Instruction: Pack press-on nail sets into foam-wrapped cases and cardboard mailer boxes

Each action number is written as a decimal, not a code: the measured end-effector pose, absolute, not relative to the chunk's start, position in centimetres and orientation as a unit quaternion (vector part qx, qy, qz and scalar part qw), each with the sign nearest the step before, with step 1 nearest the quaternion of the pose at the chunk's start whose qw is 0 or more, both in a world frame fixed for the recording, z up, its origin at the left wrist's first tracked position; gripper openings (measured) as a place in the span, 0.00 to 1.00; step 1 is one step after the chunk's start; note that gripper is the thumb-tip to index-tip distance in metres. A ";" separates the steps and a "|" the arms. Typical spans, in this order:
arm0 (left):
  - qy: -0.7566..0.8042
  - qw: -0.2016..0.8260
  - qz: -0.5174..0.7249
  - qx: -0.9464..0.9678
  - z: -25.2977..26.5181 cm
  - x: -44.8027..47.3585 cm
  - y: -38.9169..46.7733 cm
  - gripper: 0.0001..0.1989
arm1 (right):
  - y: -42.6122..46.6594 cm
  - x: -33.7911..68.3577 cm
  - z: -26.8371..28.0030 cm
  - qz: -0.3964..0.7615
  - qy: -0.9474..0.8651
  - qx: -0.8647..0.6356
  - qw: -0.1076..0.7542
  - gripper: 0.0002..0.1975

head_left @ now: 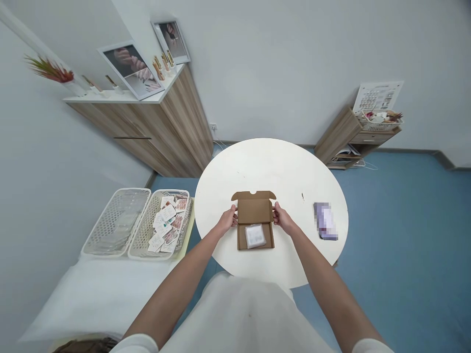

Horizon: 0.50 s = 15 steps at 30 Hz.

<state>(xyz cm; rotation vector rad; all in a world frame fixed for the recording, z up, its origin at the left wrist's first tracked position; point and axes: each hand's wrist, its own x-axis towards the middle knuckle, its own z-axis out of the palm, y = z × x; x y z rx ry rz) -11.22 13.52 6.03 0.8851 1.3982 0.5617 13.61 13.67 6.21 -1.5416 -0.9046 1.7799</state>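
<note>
An open brown cardboard box (pixel 241 241) lies near the front of the round white table, its lid raised and leaning back. Inside sits a small white packet in clear wrapping (pixel 255 236), slightly skewed. My left hand (pixel 228 219) holds the left side of the box near the lid's hinge, fingers curled at its edge. On the opposite side, my right hand (pixel 281 218) grips the right edge at about the same height. Some fingertips are hidden behind the cardboard.
A blurred purple packet (pixel 325 221) lies on the right of the round table (pixel 268 166). At left stand a basket of carded items (pixel 134 251) and a basket of clear packaging (pixel 88 245). A wooden cabinet (pixel 184 127) and a small shelf unit (pixel 336 137) stand behind.
</note>
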 end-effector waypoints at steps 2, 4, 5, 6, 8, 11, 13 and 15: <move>0.599 0.643 0.260 0.400 6.5 -11.3 13.4 0.37 | 13.4 13.4 7.0 0.672 -0.344 -0.568 0.327 0.26; 0.579 0.653 0.269 0.408 7.0 -11.6 12.9 0.38 | 12.7 13.3 7.7 0.674 -0.346 -0.554 0.347 0.29; 0.568 0.660 0.270 0.411 7.1 -11.8 12.5 0.39 | 12.2 13.3 7.9 0.672 -0.348 -0.551 0.352 0.31; 0.557 0.669 0.268 0.412 7.2 -12.0 12.0 0.40 | 11.6 13.3 8.0 0.671 -0.351 -0.548 0.354 0.34; 0.534 0.689 0.261 0.414 7.2 -12.6 10.8 0.40 | 10.2 13.6 7.9 0.674 -0.358 -0.545 0.348 0.38; 0.507 0.708 0.248 0.424 6.9 -13.4 8.8 0.41 | 7.9 14.0 7.3 0.684 -0.375 -0.540 0.315 0.39; 0.506 0.703 0.233 0.442 6.7 -13.8 7.7 0.40 | 6.5 14.1 6.9 0.682 -0.388 -0.546 0.292 0.38; 0.516 0.685 0.215 0.467 6.6 -14.0 6.8 0.38 | 5.1 13.9 7.0 0.677 -0.399 -0.554 0.273 0.37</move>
